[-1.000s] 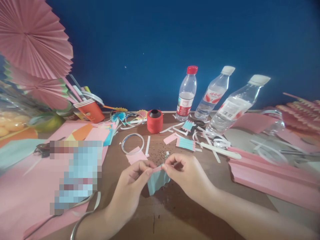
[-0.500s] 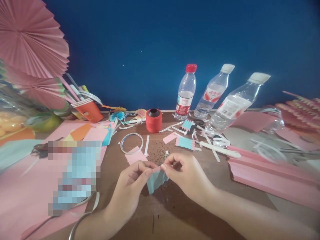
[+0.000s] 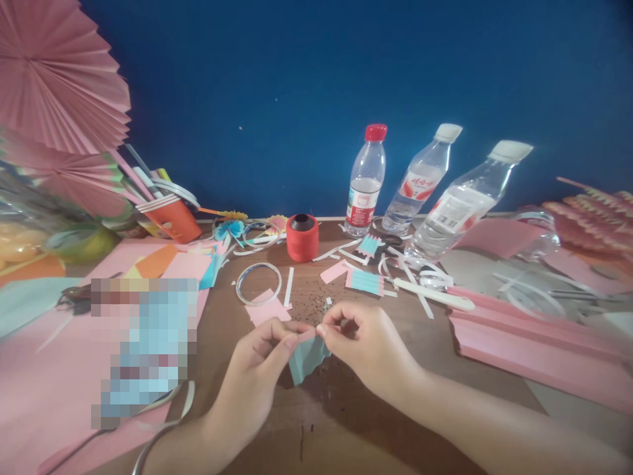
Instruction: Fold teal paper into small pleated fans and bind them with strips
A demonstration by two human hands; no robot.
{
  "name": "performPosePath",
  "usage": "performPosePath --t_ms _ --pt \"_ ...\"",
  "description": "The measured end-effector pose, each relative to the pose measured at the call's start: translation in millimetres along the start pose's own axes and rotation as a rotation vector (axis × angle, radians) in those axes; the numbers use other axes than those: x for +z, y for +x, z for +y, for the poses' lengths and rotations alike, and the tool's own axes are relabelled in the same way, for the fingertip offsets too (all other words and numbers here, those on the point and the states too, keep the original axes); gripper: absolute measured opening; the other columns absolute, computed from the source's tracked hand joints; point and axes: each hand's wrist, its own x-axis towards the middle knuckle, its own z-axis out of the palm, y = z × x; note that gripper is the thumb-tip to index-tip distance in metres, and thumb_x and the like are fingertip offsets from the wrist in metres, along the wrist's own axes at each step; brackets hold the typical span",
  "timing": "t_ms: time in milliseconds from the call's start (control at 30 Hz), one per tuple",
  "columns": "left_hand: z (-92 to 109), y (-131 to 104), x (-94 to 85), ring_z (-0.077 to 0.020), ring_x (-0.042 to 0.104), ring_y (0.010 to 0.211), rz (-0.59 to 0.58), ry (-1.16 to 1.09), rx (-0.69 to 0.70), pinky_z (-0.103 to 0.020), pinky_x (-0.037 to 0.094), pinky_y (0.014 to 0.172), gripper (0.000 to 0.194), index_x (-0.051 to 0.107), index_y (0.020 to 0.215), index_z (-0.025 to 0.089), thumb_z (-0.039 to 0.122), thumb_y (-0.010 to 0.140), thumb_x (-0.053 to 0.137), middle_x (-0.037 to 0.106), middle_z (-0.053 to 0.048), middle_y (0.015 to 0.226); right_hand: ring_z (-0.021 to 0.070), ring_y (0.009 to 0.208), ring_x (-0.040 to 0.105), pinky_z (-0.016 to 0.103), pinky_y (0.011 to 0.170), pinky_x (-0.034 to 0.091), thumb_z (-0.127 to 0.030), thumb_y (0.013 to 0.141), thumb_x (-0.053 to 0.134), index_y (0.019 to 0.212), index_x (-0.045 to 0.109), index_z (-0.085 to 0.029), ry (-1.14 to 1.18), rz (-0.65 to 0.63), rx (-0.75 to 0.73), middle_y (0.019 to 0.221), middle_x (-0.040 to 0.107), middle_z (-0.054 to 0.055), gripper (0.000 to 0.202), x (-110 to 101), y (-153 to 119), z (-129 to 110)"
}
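Observation:
Between my hands is a small pleated piece of light-blue paper [image 3: 306, 361] with a pink strip along its upper edge. My left hand [image 3: 262, 359] pinches the left end of that edge between thumb and index finger. At the right end, my right hand [image 3: 363, 340] pinches the same edge with thumb and fingertips. The blue part hangs below the fingers, just above the brown table [image 3: 277, 429]. Behind the hands lie a pink paper scrap [image 3: 268, 308], a roll of tape [image 3: 258, 284] and a pleated blue-and-pink piece [image 3: 364, 282].
A red thread spool [image 3: 302, 239] stands at the back. Right of it are a red-capped bottle [image 3: 366, 181] and two white-capped bottles. A white-handled cutter [image 3: 435, 295] and paper strips lie before them. An orange cup [image 3: 173, 218] of pens and pink paper fans [image 3: 59, 79] are left.
Both hands keep their pinch on the pleated paper with hardly any movement. The whole view has shifted very slightly.

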Motion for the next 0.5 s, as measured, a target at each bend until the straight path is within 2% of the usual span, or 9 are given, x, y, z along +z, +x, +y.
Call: performPosePath --t_ms 233,333,400,500 --pt "-2.4 -3.5 -2.0 -0.0119 0.054 0.068 0.032 -0.012 -0.016 -0.024 0.042 0.063 0.018 0.053 0.067 0.017 0.027 0.081 0.053 0.063 -0.003 0.094 0.0095 0.059 0.052 0.021 0.055 0.038 -0.025 0.071 0.058 0.064 0.06 -0.02 0.058 0.036 -0.01 0.062 0.06 -0.004 0.008 1.3 -1.8 -2.3" --pt "-3.0 -3.6 -2.5 -0.0114 0.053 0.063 0.043 -0.026 -0.047 -0.023 0.041 0.054 0.018 0.052 0.066 0.017 0.028 0.08 0.054 0.063 -0.005 0.096 0.0105 0.061 0.053 0.022 0.057 0.04 -0.025 0.069 0.06 0.063 0.062 -0.02 0.118 0.055 0.033 0.062 0.061 -0.004 0.008 3.5 -2.2 -2.1" --pt "-2.5 -2.7 -2.1 -0.0131 0.055 0.065 0.053 -0.037 -0.045 -0.022 0.04 0.051 0.019 0.052 0.065 0.016 0.029 0.08 0.055 0.063 -0.006 0.096 0.0108 0.06 0.054 0.021 0.057 0.041 -0.026 0.068 0.062 0.063 0.063 -0.02 0.175 0.066 0.069 0.061 0.062 -0.003 0.008 4.5 -1.5 -1.5" --pt "-1.4 -1.0 -1.1 -0.0161 0.058 0.075 0.061 -0.049 -0.024 -0.023 0.042 0.058 0.021 0.051 0.064 0.016 0.029 0.08 0.056 0.064 -0.006 0.093 0.0109 0.06 0.055 0.021 0.056 0.041 -0.025 0.067 0.062 0.064 0.065 -0.02 0.237 0.049 0.094 0.062 0.063 -0.003 0.007 4.3 0.0 -0.9"
